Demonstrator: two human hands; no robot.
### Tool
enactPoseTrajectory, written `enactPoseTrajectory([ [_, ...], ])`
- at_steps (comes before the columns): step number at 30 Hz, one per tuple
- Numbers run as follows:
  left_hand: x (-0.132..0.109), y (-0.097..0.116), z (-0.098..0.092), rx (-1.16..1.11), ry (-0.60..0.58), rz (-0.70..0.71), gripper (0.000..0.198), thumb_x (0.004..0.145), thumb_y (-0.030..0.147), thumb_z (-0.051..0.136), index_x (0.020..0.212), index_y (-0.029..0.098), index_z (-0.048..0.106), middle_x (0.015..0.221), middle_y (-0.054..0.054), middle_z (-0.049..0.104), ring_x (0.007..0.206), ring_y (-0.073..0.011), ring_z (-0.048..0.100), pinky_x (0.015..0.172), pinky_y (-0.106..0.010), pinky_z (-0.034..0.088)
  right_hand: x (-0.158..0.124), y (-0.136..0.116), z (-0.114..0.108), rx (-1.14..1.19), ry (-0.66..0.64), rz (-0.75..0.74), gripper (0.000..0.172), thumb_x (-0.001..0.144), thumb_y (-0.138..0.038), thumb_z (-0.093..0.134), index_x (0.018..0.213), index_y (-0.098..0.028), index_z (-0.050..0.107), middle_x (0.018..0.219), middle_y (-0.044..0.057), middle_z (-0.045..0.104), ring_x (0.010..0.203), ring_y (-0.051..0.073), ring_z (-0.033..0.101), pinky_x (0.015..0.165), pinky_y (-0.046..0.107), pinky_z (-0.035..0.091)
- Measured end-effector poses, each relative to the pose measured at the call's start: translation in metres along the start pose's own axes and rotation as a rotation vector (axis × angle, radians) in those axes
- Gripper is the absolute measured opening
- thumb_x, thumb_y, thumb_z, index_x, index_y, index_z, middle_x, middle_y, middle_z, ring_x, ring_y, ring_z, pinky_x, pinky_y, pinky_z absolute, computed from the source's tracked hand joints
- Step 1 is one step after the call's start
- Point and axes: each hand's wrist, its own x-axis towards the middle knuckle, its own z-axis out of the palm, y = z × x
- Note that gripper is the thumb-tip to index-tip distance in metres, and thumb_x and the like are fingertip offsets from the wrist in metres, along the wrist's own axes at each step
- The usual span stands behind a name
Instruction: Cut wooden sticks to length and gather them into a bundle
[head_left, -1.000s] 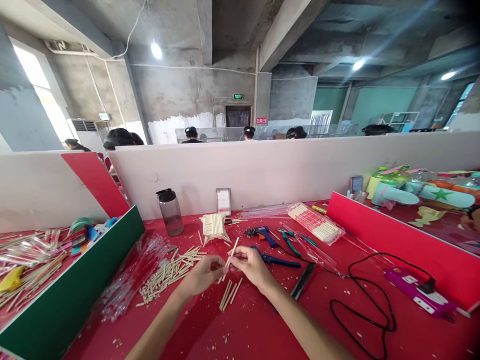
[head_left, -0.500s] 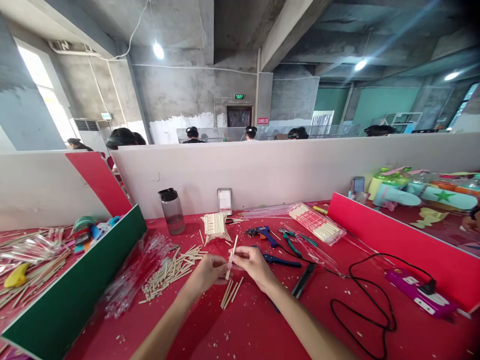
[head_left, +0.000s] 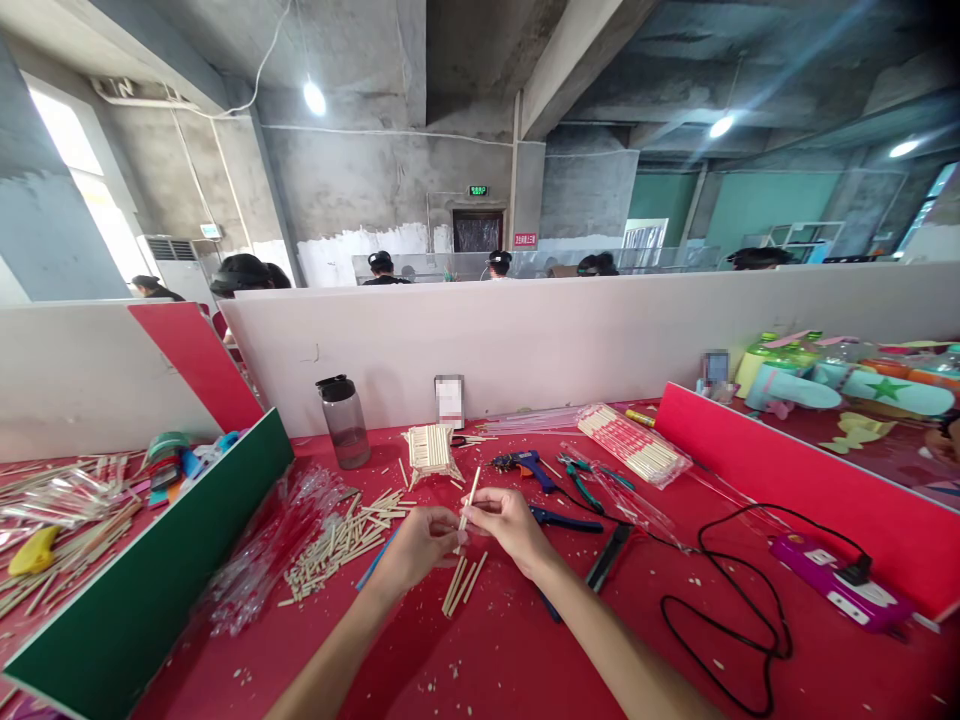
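Note:
A short wooden stick (head_left: 472, 486) stands tilted between my two hands, above the red table. My right hand (head_left: 508, 522) pinches it from the right with thumb and fingers. At its lower part the fingers of my left hand (head_left: 426, 543) are closed around it, partly hiding that end. Just below my hands lie several loose cut sticks (head_left: 463, 585). Behind them sits a small structure of glued sticks (head_left: 431, 450) with a slatted top. A heap of cut sticks (head_left: 341, 550) spreads left of my left hand.
To the right lie a blue glue gun (head_left: 525, 465), green-handled pliers (head_left: 581, 487), a blue-handled cutter (head_left: 566, 520) and a bag of sticks (head_left: 634, 445). A black cable runs to a purple power strip (head_left: 840, 585). A bottle (head_left: 343, 425) stands back left; a green divider (head_left: 165, 560) borders the left.
The stick and my fingers have shifted slightly, its top moving a little to the right. A thin blue strip now shows beside my left wrist.

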Motion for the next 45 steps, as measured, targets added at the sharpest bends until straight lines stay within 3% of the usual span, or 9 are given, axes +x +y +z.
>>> enactPoseTrajectory([
  [12,0.000,-0.001,-0.003,0.007,-0.036,0.010,0.031,0.056,0.035,0.087,0.071,0.015,0.069,0.064,0.002,0.065,0.062,-0.0118,0.060,0.068,-0.026,0.054,0.001,0.002,0.002,0.025,0.028,0.020,0.046,0.049,-0.051,0.090,0.076,-0.017,0.074,0.072,0.003,0.073,0.071,0.022,0.068,0.076,0.036,0.055],
  [21,0.002,-0.004,0.000,-0.012,-0.015,0.022,0.038,0.056,0.040,0.088,0.077,0.014,0.071,0.071,0.000,0.066,0.065,-0.0129,0.059,0.067,-0.027,0.052,0.002,0.000,0.000,-0.030,0.020,0.005,0.045,0.052,-0.052,0.088,0.076,-0.016,0.074,0.069,0.002,0.073,0.063,0.018,0.065,0.069,0.031,0.052],
  [29,0.004,-0.007,-0.001,0.028,-0.041,0.018,0.039,0.058,0.045,0.085,0.076,0.014,0.071,0.066,0.001,0.061,0.062,-0.0118,0.055,0.065,-0.025,0.049,0.002,0.001,0.001,-0.052,0.029,0.002,0.043,0.052,-0.051,0.088,0.074,-0.017,0.074,0.069,0.003,0.074,0.062,0.018,0.065,0.067,0.031,0.053],
  [37,-0.001,0.000,0.000,0.027,-0.046,-0.020,0.039,0.055,0.042,0.087,0.078,0.014,0.073,0.066,0.001,0.062,0.063,-0.0117,0.055,0.069,-0.026,0.050,0.004,0.003,0.000,-0.136,-0.014,-0.085,0.040,0.061,-0.052,0.083,0.076,-0.016,0.075,0.072,0.005,0.074,0.063,0.019,0.066,0.065,0.029,0.052],
  [45,0.003,-0.010,-0.003,-0.028,-0.061,-0.011,0.039,0.057,0.044,0.088,0.078,0.014,0.075,0.072,-0.001,0.066,0.070,-0.0136,0.061,0.074,-0.028,0.053,0.005,0.007,-0.004,-0.196,-0.047,-0.154,0.037,0.068,-0.050,0.079,0.082,-0.016,0.076,0.075,0.006,0.075,0.064,0.020,0.067,0.064,0.029,0.051],
])
